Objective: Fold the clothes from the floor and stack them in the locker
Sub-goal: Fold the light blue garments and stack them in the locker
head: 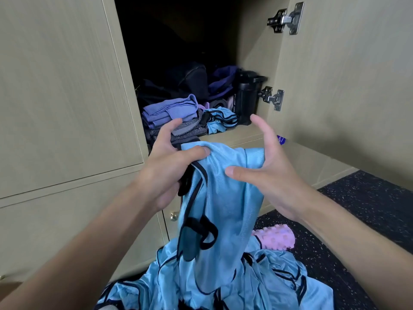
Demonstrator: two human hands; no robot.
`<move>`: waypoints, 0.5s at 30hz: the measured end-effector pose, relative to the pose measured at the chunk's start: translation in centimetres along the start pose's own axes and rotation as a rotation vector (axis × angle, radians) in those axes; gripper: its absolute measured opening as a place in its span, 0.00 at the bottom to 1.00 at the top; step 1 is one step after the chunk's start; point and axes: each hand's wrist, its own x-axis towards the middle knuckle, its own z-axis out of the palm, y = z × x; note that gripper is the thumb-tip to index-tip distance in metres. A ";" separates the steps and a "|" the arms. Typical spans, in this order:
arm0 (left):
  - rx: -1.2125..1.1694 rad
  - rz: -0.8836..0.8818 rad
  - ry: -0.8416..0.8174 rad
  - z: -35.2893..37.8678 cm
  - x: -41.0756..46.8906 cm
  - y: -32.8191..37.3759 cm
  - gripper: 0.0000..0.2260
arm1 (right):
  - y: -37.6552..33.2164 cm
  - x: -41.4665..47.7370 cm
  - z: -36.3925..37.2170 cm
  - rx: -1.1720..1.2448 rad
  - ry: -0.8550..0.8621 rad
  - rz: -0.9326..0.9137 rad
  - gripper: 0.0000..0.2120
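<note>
At far left, closed locker doors (67, 97) fill the view. Left hand (169, 162) grips the upper left edge of a light-blue garment (223, 198) with black trim, thumb pressed on top of the cloth, fingers curled behind it. Garment hangs in front of the open locker compartment (234, 135) and runs down into a heap of blue garments (223, 285) on the floor. Inside the compartment, behind the left hand: purple folded stack (169, 110) on grey folded pieces (190, 132), with a folded blue piece (223, 119) just beside them. Right hand (268, 166) is spread wide, fingers straight, thumb pointing left; the cloth's upper right corner lies against its palm, no pinch visible. Black bottle (248, 97) stands at the compartment's right side, near the lower hinge (272, 98) of the open door (346, 86). Pink knobbed roller (276, 239) lies on the dark speckled floor (368, 209), right of the heap.
</note>
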 end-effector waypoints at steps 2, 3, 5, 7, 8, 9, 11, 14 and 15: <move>0.013 -0.049 0.040 -0.1 0.1 -0.1 0.30 | 0.0 0.3 0.2 0.010 0.056 -0.013 0.44; 0.024 -0.066 0.051 0.0 0.1 -0.2 0.29 | 0.0 0.4 0.2 0.001 0.083 -0.020 0.44; 0.067 -0.099 0.043 0.1 -0.1 -0.7 0.33 | 0.2 0.8 0.2 0.019 0.118 -0.017 0.44; 0.097 -0.154 -0.009 0.4 -0.7 -1.3 0.44 | 0.3 0.9 0.1 0.029 0.143 -0.014 0.44; 0.096 -0.185 -0.048 0.6 -1.0 -1.6 0.49 | 0.4 1.0 0.0 0.019 0.158 -0.011 0.44; 0.092 -0.214 -0.085 0.9 -1.3 -2.0 0.53 | 0.5 1.1 -0.1 0.005 0.170 -0.008 0.44; 0.088 -0.215 -0.118 1.3 -1.8 -2.6 0.54 | 0.6 1.1 -0.3 -0.025 0.196 0.011 0.43; 0.005 -0.113 -0.046 1.6 -1.8 -2.9 0.48 | 0.5 1.3 -0.8 -0.032 0.189 0.047 0.46; -0.054 -0.087 -0.017 1.6 -1.7 -2.7 0.45 | 0.4 1.3 -1.0 -0.032 0.160 0.062 0.48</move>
